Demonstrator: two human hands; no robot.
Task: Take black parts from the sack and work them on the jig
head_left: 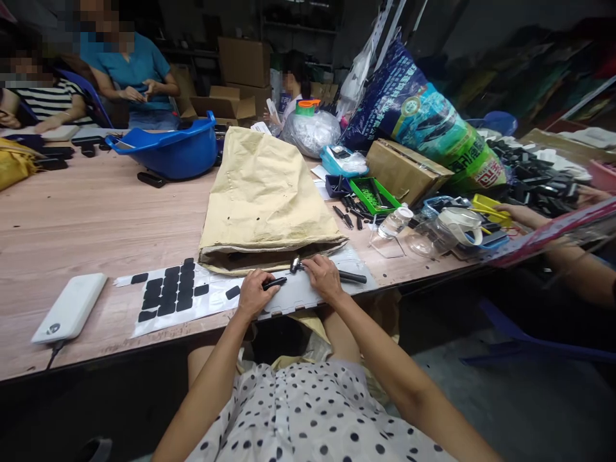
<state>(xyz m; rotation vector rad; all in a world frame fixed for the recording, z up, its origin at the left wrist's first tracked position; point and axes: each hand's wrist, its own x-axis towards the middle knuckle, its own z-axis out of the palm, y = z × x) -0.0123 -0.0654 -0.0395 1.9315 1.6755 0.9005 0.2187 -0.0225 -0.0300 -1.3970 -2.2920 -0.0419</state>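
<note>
My left hand [254,294] is closed on a small, long black plastic piece [275,283] at the table's front edge. Close to its right, my right hand [323,277] bends over a small hammer [353,277], hiding the middle of the handle. The hammer's metal head [295,263] points left, and its black grip sticks out to the right. Under both hands lies a pale grey board [293,296]. Left of my hands, a white backing sheet [202,309] carries rows of black rounded stickers [168,290]; one loose-looking black sticker [233,292] is nearest my left hand.
Just beyond my hands lies a large tan sack [269,192], its mouth facing me. A white power bank [70,307] is at left, a blue basin [178,151] behind. At right stand a green tray [374,194], bottle [394,221] and clear jug [433,234]. Other people sit around.
</note>
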